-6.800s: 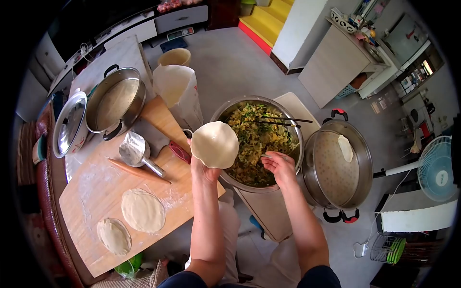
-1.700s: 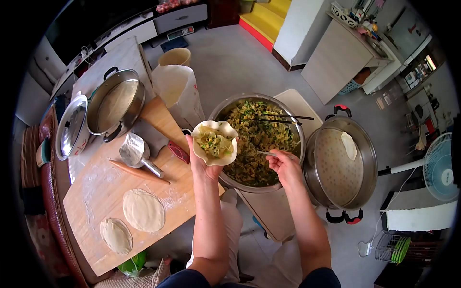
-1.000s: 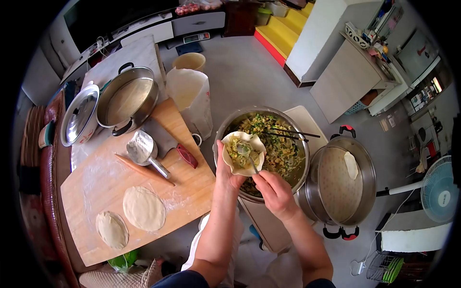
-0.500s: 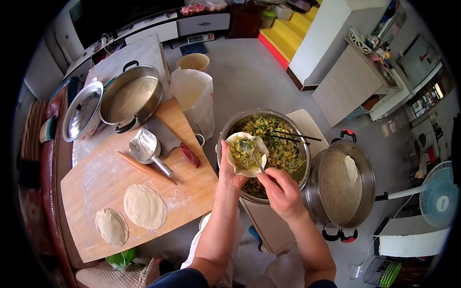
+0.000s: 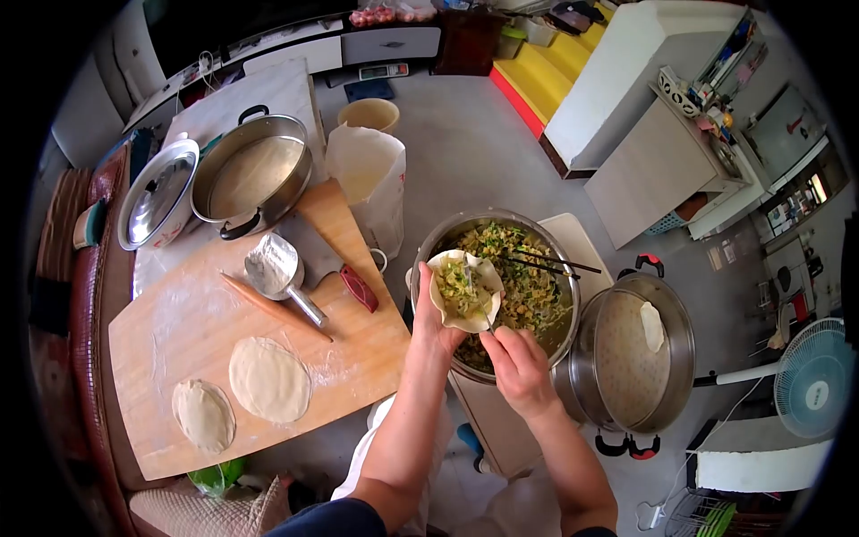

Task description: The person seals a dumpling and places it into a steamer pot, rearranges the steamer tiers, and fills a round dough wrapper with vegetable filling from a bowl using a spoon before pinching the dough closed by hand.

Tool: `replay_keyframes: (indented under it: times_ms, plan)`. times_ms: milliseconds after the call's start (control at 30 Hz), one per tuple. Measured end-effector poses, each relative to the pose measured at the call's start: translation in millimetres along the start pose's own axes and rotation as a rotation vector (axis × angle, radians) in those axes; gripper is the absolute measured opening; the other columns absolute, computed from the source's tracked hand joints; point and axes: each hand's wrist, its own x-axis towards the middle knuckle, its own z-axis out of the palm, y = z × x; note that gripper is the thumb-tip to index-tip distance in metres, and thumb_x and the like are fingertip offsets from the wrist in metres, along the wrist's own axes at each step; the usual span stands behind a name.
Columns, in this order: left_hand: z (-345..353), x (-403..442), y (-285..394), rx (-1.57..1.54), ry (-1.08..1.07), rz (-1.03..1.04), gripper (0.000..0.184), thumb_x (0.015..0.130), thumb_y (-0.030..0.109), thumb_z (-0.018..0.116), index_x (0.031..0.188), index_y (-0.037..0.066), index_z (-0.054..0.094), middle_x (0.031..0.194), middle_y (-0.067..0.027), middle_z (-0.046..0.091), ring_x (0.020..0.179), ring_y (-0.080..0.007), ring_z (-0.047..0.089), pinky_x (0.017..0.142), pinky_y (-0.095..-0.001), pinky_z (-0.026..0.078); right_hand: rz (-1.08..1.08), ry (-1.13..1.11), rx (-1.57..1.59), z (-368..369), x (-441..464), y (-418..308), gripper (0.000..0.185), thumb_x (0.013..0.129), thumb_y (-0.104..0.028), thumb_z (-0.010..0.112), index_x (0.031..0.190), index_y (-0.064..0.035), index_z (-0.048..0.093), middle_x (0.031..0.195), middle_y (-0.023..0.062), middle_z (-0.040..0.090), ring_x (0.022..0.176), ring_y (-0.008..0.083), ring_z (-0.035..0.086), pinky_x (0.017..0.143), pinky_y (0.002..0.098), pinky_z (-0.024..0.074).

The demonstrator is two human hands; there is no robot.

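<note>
My left hand (image 5: pixel 436 320) cups a round dough wrapper (image 5: pixel 490 279), its edges curling up around chopped green and yellow filling (image 5: pixel 458 285). In my right hand (image 5: pixel 522 362) is the handle of a spoon (image 5: pixel 489 324), whose bowl end is down in that filling and hard to see. Both hands are above the near left side of a large steel bowl (image 5: pixel 573 336) with more filling. Black chopsticks (image 5: pixel 559 264) rest across the bowl's right part. On the wooden board (image 5: pixel 179 304) to the left lie flat dough rounds (image 5: pixel 269 379) and an oval folded dough piece (image 5: pixel 204 416).
A rolling pin (image 5: pixel 273 306), a metal scoop (image 5: pixel 279 273) with flour and a cleaver with a red handle (image 5: pixel 359 288) lie on the board. A steamer pot (image 5: pixel 684 358) at right holds one pale dumpling (image 5: pixel 652 327). A pan (image 5: pixel 300 170), a flour bag (image 5: pixel 380 206) and a fan (image 5: pixel 814 376) stand around.
The spoon has pushed lower into the filling, so its bowl is less visible. My right hand has dropped slightly, and the whole view has shifted a little.
</note>
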Motion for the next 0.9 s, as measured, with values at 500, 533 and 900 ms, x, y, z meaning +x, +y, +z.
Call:
replay_keyframes:
  times_ms: [500, 533, 900]
  plan:
    - [-6, 5, -9, 0.201, 0.106, 0.076, 0.066, 0.1, 0.061, 0.03, 0.131, 0.006, 0.05, 0.124, -0.0169, 0.059, 0.11, -0.0362, 0.061, 0.091, -0.0528, 0.053, 0.119, 0.058, 0.077, 29, -9, -15, 0.031, 0.074, 0.008, 0.066, 0.105, 0.0065, 0.067, 0.1, 0.0114, 0.06, 0.079, 0.0248, 0.058, 0.068, 0.033, 0.0515]
    - [-9, 8, -9, 0.199, 0.13, 0.083, 0.068, 0.099, 0.062, 0.03, 0.13, 0.005, 0.05, 0.123, -0.0186, 0.06, 0.109, -0.0386, 0.061, 0.092, -0.0558, 0.052, 0.165, 0.085, 0.132, 27, -8, -18, 0.03, 0.075, 0.009, 0.066, 0.105, 0.0061, 0.067, 0.1, 0.0114, 0.061, 0.079, 0.0253, 0.058, 0.068, 0.033, 0.0514]
    - [13, -1, -15, 0.059, 0.084, 0.016, 0.071, 0.097, 0.064, 0.031, 0.136, 0.007, 0.047, 0.13, -0.019, 0.056, 0.119, -0.0405, 0.055, 0.099, -0.0629, 0.045, 0.724, 0.362, 0.721, 14, -11, -26, 0.022, 0.094, 0.004, 0.056, 0.114, 0.0048, 0.065, 0.097, 0.0081, 0.062, 0.073, 0.0118, 0.056, 0.064, 0.0242, 0.0478]
